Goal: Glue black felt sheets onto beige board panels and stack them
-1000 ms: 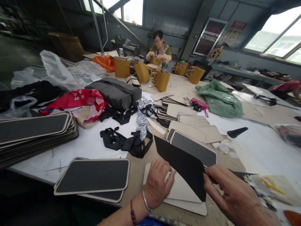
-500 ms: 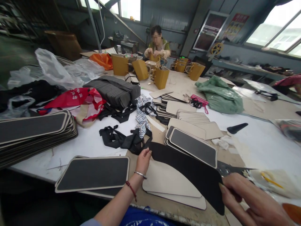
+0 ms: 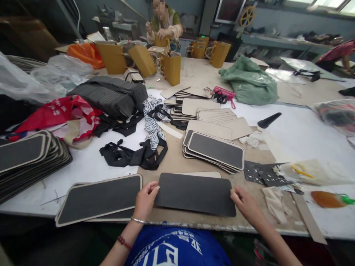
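Observation:
Between my hands is a dark grey rectangular sheet [image 3: 195, 194] with rounded corners. My left hand [image 3: 146, 199] pinches its left edge, and my right hand [image 3: 242, 201] pinches the right edge. Beneath the sheet lies a beige panel [image 3: 206, 174], with only its far edge showing. To the left of my left hand rests a beige-rimmed panel with a dark centre [image 3: 101, 199], on top of another one. Just beyond the sheet sits a stack of similar rimmed panels [image 3: 216, 150].
A taller panel stack [image 3: 27, 162] stands at the left. Black fabric strips [image 3: 133, 155], a strapped grey bundle [image 3: 111, 96] and a green bag [image 3: 249, 81] lie farther back. An orange bottle [image 3: 328, 199] is at the right. Across the table a person [image 3: 165, 22] handles yellow-brown boxes.
The dark sheet, bent and raised before, now lies nearly flat over the beige panel. My right hand has moved left and inward with its edge. The view has tilted downward.

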Demonstrator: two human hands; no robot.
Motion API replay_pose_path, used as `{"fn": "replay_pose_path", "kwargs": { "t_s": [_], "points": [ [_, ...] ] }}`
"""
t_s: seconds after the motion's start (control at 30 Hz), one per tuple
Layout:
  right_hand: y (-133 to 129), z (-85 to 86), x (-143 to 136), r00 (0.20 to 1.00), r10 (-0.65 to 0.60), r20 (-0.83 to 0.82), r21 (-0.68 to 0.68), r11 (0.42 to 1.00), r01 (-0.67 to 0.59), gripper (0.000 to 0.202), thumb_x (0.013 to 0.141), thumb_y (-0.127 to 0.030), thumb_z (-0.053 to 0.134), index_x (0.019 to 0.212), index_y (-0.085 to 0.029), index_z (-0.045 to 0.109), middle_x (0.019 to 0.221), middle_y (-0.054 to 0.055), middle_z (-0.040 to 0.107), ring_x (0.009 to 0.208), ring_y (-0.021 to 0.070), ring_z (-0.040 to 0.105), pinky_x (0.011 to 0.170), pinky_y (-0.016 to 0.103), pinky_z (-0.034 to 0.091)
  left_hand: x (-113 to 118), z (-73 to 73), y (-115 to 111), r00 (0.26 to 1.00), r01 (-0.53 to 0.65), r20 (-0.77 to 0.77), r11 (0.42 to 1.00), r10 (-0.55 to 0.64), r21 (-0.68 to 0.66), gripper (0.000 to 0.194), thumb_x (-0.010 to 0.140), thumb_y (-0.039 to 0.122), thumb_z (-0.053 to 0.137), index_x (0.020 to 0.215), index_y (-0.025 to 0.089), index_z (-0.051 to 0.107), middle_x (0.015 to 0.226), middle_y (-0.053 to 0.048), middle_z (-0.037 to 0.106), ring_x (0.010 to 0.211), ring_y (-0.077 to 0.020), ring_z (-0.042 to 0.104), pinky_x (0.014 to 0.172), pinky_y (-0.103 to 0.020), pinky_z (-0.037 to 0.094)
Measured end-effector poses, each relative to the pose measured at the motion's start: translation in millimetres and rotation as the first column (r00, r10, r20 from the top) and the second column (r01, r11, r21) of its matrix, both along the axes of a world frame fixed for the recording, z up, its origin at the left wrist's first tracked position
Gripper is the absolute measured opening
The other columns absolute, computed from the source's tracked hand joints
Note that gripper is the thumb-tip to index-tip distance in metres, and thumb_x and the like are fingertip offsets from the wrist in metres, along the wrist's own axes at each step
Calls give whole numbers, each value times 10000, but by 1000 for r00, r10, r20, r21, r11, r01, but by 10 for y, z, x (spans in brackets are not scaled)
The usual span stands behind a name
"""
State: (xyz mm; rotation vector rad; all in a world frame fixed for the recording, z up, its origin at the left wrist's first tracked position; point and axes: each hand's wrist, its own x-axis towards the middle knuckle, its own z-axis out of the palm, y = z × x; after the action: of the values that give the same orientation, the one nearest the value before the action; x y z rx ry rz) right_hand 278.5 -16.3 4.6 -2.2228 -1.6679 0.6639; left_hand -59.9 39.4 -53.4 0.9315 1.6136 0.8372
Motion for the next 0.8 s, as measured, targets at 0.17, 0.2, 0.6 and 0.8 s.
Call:
{"fn": "replay_pose_path", "kwargs": {
  "t_s": [0.17,0.2,0.6,0.8],
  "points": [
    [-46,-551,75,999,-22,44,-28,999,23,261,771,-438,290,620,-235,354,523,-9,465,492,144,438,519,271,319,128,-120,-110,984,9,-176,1000,-6,18,381,620,436,555,886,165,591,622,-5,630,618,-184,593,620,-305,453],
    [-22,-590,90,998,-20,56,-31,999,21,254,775,-429,287,630,-233,360,535,-6,475,497,146,440,523,273,315,156,-122,-107,978,14,-206,1000,-9,23,375,627,431,546,892,168,583,616,0,624,611,-185,591,614,-305,449],
    [313,-679,117,978,67,198,-210,977,-24,230,854,-298,324,726,-187,480,663,36,572,629,162,544,574,272,327,356,-181,-60,891,41,-452,999,-34,4,193,695,262,490,864,196,553,615,-5,634,594,-190,604,590,-288,430],
    [347,-747,131,972,95,217,-228,973,-45,194,859,-279,350,745,-186,477,701,46,595,648,168,574,572,268,339,384,-215,-75,878,41,-478,999,-21,30,173,710,237,478,863,196,547,638,-11,628,630,-187,606,636,-289,435]
  ]
}}
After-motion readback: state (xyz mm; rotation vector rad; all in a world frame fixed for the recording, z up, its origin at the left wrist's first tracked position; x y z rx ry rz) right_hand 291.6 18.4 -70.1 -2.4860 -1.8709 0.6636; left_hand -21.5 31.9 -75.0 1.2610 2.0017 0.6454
